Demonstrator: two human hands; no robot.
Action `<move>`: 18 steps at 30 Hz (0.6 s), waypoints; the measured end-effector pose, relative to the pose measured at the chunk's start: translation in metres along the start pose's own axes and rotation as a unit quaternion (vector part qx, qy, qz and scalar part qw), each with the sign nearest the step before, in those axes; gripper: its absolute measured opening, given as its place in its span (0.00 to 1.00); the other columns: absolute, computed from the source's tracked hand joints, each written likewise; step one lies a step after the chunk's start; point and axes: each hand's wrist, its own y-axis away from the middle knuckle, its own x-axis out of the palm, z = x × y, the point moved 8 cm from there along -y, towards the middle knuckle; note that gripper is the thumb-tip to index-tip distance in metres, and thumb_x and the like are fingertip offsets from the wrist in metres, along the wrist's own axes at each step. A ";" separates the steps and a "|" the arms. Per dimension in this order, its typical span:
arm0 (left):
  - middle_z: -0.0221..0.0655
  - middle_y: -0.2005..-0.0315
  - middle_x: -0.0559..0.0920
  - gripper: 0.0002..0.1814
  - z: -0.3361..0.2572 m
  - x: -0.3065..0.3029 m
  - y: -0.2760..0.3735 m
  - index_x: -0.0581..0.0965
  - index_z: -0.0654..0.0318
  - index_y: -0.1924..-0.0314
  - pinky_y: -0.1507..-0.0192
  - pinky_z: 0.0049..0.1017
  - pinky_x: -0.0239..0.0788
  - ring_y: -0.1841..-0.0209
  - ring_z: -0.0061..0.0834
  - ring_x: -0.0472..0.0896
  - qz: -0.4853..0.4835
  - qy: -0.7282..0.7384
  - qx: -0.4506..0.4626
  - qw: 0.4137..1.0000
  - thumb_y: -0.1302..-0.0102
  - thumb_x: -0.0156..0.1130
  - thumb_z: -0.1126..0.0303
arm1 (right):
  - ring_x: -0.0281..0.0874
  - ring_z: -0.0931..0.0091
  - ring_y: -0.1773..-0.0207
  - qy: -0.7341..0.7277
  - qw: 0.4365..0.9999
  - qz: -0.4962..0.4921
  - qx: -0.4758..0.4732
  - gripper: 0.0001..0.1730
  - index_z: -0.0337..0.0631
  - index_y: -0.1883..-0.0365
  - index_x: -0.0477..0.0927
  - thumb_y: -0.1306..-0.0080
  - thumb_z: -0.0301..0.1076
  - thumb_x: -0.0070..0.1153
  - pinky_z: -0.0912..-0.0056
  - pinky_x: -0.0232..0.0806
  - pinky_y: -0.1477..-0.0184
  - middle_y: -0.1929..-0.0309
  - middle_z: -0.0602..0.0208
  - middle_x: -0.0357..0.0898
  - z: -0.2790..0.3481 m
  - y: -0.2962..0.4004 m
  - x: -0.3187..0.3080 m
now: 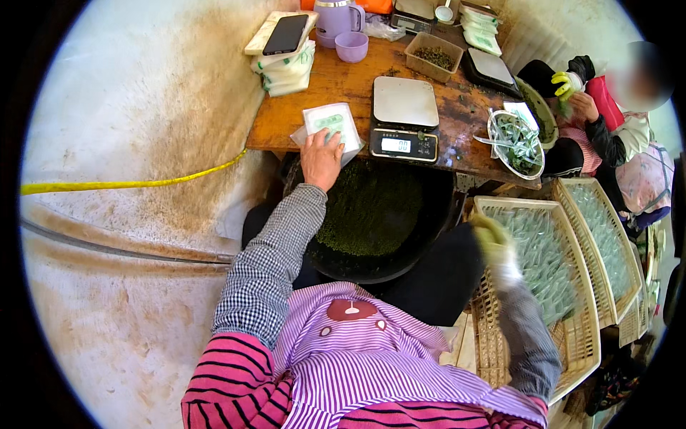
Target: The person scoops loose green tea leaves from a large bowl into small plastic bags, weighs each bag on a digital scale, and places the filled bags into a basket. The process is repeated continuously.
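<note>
My bare left hand (321,163) lies with its fingertips on a small stack of printed plastic bags (343,115) at the table's near edge. Just right of the stack, a digital kitchen scale (405,102) has a bare weighing plate and a lit display. My right hand (492,241), in a yellow-and-white work glove, is blurred beside the near rim of a plastic basket (576,268) of filled clear packets (541,252). Its fingers are too blurred to show whether it holds anything. Below the table edge, a dark round basin (370,209) holds loose green leaf material.
On the wooden table (300,120) are a phone (286,34), a purple cup (351,46), a tub of dried material (433,56) and a second scale (490,67). An oval basket (517,145) holds plastic strips. Another person (600,123) sits right, beyond more baskets (603,241). A stained wall (134,107) stands left.
</note>
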 end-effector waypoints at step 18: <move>0.35 0.54 0.78 0.20 -0.046 -0.082 0.091 0.77 0.58 0.50 0.59 0.27 0.76 0.56 0.34 0.80 -0.013 0.279 0.237 0.930 0.43 0.65 0.68 | 0.70 0.81 0.72 -0.232 0.961 0.134 0.069 0.08 0.35 0.71 0.80 0.39 0.31 0.62 0.80 0.64 0.67 0.75 0.74 0.78 0.001 -0.056 0.228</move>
